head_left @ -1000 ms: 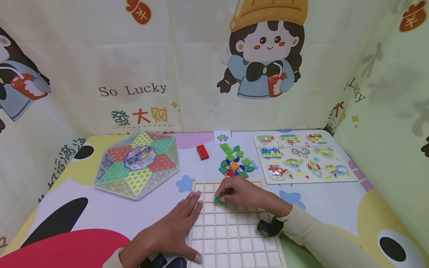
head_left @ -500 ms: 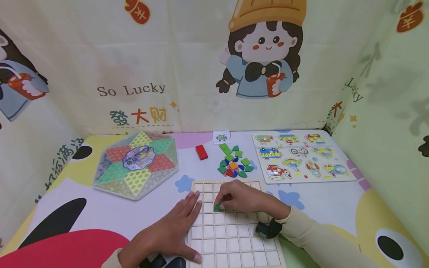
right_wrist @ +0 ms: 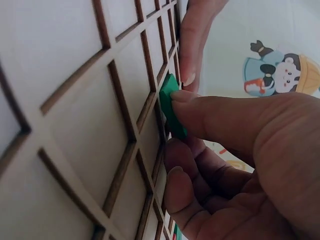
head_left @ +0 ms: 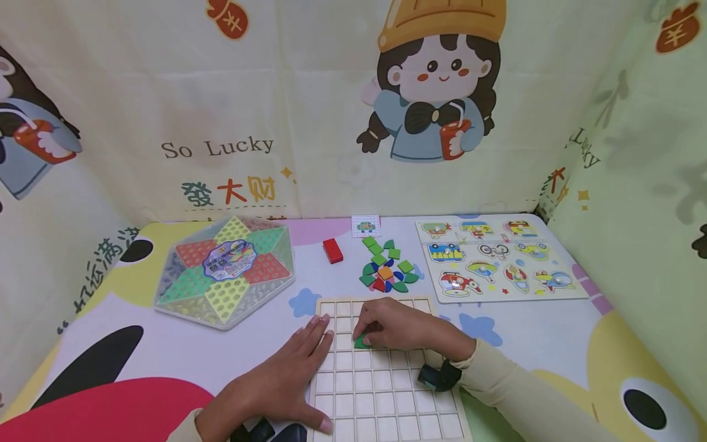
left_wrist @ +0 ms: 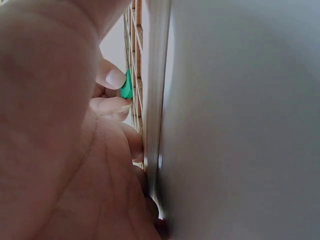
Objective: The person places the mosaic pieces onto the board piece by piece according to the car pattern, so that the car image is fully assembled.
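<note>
A wooden grid board (head_left: 377,382) lies flat on the table in front of the person. The right hand (head_left: 394,323) pinches a small dark green tile (head_left: 361,341) between thumb and fingers, at a cell in the upper left part of the grid. In the right wrist view the green tile (right_wrist: 171,105) stands tilted against the grid's ribs, with the thumb on its face. Along the board's left edge the left hand (head_left: 287,371) rests with fingers spread and straight, its thumb near the lower left corner.
Beyond the board lies a loose group of green, blue, red and orange tiles (head_left: 385,274). A small pattern card (head_left: 366,226) and a red block (head_left: 332,251) are behind. A hexagonal Chinese checkers box (head_left: 226,273) sits left, a vehicle puzzle board (head_left: 501,258) right.
The right hand has moved the green tile slightly toward the person, from a higher cell to one below it. The left hand has stayed on the board's edge.
</note>
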{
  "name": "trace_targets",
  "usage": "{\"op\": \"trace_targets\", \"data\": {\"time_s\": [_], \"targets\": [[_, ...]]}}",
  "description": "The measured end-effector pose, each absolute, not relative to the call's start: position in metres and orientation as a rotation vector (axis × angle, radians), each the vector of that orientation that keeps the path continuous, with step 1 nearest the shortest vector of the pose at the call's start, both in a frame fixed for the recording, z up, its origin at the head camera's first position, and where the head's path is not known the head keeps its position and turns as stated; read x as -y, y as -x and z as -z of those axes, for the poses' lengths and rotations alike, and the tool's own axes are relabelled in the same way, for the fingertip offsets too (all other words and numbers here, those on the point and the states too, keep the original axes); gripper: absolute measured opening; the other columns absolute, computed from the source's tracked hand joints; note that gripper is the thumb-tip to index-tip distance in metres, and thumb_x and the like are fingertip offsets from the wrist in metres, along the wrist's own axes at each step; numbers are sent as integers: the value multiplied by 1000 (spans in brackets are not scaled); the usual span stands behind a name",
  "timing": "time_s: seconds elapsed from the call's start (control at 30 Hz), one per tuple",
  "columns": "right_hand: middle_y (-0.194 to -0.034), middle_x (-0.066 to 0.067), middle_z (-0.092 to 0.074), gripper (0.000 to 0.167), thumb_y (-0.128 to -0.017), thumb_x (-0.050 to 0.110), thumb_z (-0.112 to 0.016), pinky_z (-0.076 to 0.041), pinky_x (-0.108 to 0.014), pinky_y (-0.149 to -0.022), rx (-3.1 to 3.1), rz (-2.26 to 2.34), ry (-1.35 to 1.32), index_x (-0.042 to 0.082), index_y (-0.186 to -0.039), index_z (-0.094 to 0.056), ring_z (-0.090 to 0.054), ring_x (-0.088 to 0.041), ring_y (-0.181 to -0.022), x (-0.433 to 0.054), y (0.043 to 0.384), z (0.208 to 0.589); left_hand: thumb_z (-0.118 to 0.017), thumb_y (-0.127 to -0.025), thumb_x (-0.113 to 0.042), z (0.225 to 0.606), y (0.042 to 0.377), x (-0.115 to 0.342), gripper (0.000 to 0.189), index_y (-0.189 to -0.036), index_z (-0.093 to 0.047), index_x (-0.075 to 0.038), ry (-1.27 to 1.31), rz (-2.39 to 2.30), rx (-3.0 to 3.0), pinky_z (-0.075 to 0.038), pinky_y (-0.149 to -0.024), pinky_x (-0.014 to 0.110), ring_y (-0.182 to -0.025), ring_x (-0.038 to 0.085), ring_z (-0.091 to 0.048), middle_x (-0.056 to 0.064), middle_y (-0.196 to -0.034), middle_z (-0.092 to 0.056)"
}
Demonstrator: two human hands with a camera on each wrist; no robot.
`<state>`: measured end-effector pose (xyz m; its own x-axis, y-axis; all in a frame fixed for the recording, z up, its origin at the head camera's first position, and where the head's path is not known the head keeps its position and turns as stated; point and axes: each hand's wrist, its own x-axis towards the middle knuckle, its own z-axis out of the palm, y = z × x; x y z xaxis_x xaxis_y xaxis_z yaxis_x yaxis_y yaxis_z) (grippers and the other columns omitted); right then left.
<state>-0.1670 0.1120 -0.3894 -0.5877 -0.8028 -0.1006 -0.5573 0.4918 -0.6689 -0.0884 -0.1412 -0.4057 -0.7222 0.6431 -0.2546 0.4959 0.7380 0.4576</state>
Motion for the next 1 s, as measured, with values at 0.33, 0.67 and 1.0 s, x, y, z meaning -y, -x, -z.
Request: {"op": "trace_targets", "data": {"time_s": [0.33,0.67,1.0], "targets": [[-91,13,-58,16,-87,5,-73,-49,-19,-75,-2378,782,1109,15,-98,-77,-53,-3,-82,-111,165,390,-62,-65,-83,406,89,141,125,-156,-20,-7,-883,-529,-2530,-10,-115,52,-147,26,6,5,-163,4],[-89,14,-59,13,-88,6,-72,-50,-19,-74,-2396,808,1083,15,-96,-77,-54,-3,-82,-113,163,392,-63,-65,-82,408,88,141,126,-156,-18,-8,-877,-549,-2510,-10,-115,53,-147,26,7,4,-163,6],[-88,14,-59,13,-88,4,-72,-49,-19,-75,-2414,792,1148,15,-93,-78,-54,-1,-83,-110,164,390,-65,-64,-81,408,87,142,126,-156,-18,-9,-869,-548,-2522,-9,-115,54,-147,26,6,3,-163,5]]}}
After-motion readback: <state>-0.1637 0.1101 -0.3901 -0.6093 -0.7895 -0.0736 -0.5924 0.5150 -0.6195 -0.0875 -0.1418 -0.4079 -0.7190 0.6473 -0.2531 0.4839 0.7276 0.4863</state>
